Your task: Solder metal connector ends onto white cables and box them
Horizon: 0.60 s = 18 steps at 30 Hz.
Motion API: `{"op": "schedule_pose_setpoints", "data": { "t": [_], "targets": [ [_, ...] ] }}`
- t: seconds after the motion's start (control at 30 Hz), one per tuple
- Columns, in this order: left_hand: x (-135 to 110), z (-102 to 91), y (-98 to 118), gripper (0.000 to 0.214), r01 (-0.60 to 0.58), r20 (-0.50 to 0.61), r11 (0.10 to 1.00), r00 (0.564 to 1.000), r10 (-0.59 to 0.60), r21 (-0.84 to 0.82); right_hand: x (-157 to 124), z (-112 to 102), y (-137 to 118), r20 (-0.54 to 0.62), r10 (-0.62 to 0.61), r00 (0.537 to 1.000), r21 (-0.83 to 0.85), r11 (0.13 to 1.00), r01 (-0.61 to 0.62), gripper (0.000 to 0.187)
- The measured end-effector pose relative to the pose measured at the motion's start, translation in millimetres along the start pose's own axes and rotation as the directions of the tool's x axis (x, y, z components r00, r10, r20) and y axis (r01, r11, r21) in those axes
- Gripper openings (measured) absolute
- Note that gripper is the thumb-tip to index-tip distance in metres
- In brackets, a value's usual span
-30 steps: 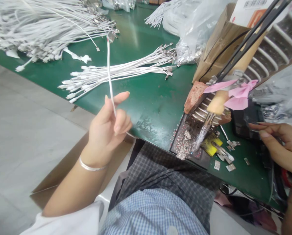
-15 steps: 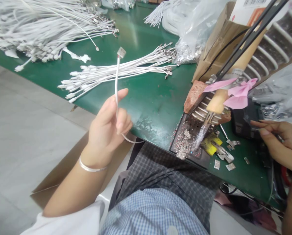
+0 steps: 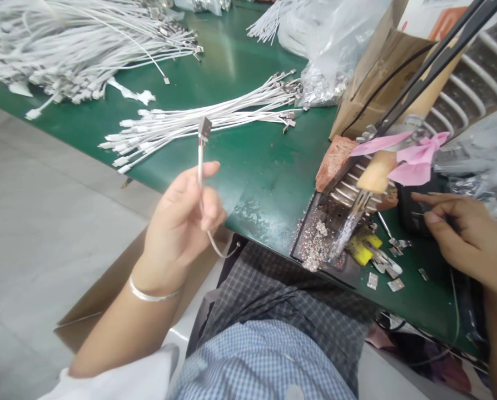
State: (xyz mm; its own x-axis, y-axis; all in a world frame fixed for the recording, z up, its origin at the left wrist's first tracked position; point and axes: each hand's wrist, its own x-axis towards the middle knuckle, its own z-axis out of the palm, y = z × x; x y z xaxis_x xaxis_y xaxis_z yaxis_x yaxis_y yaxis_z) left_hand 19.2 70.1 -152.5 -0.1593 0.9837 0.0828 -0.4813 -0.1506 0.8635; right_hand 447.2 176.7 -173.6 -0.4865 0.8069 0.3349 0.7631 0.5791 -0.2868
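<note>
My left hand [image 3: 184, 216] is closed around a thin white cable [image 3: 200, 166] that stands upright, its metal plug [image 3: 204, 128] at the top and its loose tail curling below the palm. It hovers just off the near edge of the green table [image 3: 252, 161]. My right hand [image 3: 461, 233] rests at the right, fingers pinched over something small that I cannot make out, beside a black block [image 3: 413, 214]. Between the hands a soldering iron [image 3: 363, 191] with a wooden handle leans on its stand, tip down over a tray of solder waste [image 3: 319, 244].
A bundle of white cables [image 3: 198, 122] lies mid-table and a large heap [image 3: 65, 50] at the far left. A brick [image 3: 334, 161], a cardboard box [image 3: 382, 72], plastic bags [image 3: 327, 39] and loose metal shells [image 3: 384, 266] crowd the right. A cardboard box [image 3: 102, 300] sits on the floor.
My left hand has drawn the cable down through its fingers, so the plug end has dropped closer to the hand. My right hand has shifted a little left and up.
</note>
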Motion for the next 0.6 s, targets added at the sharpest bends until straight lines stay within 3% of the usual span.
{"op": "schedule_pose_setpoints", "data": {
  "t": [0.1,0.33,0.5,0.6],
  "targets": [
    [-1,0.0,0,0.016,0.003,-0.024,0.999,1.000,-0.003,-0.032,2,8,4,0.003,-0.033,0.999,-0.001,0.999,0.033,0.026],
    [-5,-5.0,1,0.018,0.013,0.160,0.999,0.987,-0.007,-0.037,0,8,8,-0.005,0.004,1.000,-0.030,1.000,-0.004,0.027],
    [-4,-2.9,7,0.019,-0.017,0.029,0.999,0.999,0.018,-0.038,-1,-8,17,-0.008,0.088,0.996,-0.104,0.991,-0.088,0.024],
    [-5,-2.3,16,0.018,-0.029,0.020,1.000,0.999,0.029,-0.001,-1,-13,23,-0.007,0.152,0.988,-0.153,0.977,-0.151,0.020]
  ]
}}
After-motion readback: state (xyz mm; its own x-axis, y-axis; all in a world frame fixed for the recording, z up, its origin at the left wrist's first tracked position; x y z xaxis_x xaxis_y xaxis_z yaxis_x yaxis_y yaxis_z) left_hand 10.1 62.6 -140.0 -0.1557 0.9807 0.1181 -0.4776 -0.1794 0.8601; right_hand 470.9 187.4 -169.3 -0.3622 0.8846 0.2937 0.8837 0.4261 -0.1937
